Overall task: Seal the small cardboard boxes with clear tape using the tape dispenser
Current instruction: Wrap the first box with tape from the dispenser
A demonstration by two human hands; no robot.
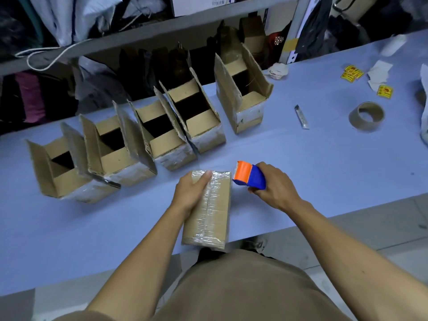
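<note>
Lilac table, cluttered shelves behind; left hand gripping taped box; right hand gripping tape dispenser

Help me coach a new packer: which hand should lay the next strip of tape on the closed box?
Probably the right hand: it grips the tape dispenser just beside the closed box, at its far end. The left hand holds that box on the table.
</note>
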